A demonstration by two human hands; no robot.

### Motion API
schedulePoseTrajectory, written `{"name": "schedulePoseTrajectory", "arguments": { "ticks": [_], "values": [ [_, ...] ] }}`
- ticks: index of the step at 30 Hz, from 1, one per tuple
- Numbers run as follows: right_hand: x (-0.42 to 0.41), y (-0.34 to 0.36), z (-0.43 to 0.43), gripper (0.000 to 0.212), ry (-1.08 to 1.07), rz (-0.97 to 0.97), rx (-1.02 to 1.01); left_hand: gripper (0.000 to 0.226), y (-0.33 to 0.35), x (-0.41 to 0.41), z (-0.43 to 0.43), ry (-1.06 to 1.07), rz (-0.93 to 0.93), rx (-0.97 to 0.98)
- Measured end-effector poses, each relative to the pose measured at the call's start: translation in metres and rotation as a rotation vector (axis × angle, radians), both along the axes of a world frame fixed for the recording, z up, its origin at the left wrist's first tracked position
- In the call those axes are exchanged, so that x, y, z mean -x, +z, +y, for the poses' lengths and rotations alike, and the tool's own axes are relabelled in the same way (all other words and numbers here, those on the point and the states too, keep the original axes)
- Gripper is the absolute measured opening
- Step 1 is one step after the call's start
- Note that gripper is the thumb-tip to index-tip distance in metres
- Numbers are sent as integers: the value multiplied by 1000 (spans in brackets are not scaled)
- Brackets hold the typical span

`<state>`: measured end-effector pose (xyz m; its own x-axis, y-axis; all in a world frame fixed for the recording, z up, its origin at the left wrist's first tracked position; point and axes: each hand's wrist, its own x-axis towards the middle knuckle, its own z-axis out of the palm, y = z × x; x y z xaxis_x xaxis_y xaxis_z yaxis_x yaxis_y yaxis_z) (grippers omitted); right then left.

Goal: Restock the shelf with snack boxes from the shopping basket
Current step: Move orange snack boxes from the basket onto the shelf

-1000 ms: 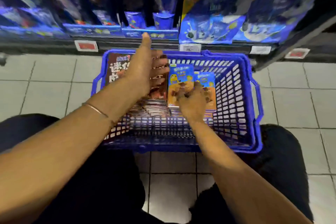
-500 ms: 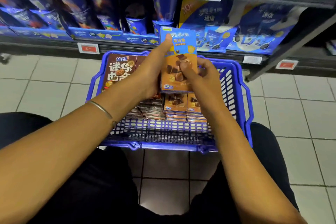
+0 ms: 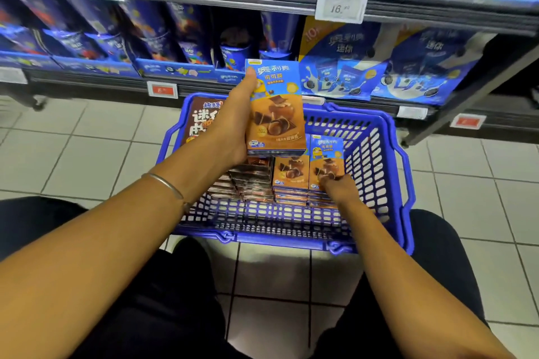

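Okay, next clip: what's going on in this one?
A person facing a store shelf is unloading a blue basket on the floor. The left hand holds one snack box upright above the basket, not yet shelved. The right hand is down in the basket, fingers curled on a second box.

Basket headcount, mid-frame
One basket (image 3: 280, 237), three front-facing orange boxes (image 3: 275, 114) (image 3: 291, 172) (image 3: 326, 151), one brown box (image 3: 201, 119), two hands: left hand (image 3: 230, 125), right hand (image 3: 339, 188).

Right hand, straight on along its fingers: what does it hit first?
The orange-and-blue cardboard snack box standing at the right end of the row in the blue plastic basket. The right hand looks to be at its face; contact is unclear.
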<state>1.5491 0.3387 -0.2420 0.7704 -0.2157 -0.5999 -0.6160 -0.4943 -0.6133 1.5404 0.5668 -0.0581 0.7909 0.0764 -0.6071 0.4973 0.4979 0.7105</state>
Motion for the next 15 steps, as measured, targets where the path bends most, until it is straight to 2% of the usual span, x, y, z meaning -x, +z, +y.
{"name": "schedulePoseTrajectory", "arguments": {
  "ticks": [4, 6, 10, 15],
  "values": [
    [-1, -6, 0, 41, 81, -89, 238, 55, 3, -3, -2, 20, 2, -11],
    [0, 0, 1, 48, 15, -152, 240, 55, 4, -6, -4, 23, 7, -13],
    [1, 13, 1, 40, -184, -283, 7, 56, 6, -13, -7, 31, 16, -52],
    [7, 62, 10, 27, -441, -451, -346, 59, 8, -15, -11, 63, 23, -62]
  ]
}}
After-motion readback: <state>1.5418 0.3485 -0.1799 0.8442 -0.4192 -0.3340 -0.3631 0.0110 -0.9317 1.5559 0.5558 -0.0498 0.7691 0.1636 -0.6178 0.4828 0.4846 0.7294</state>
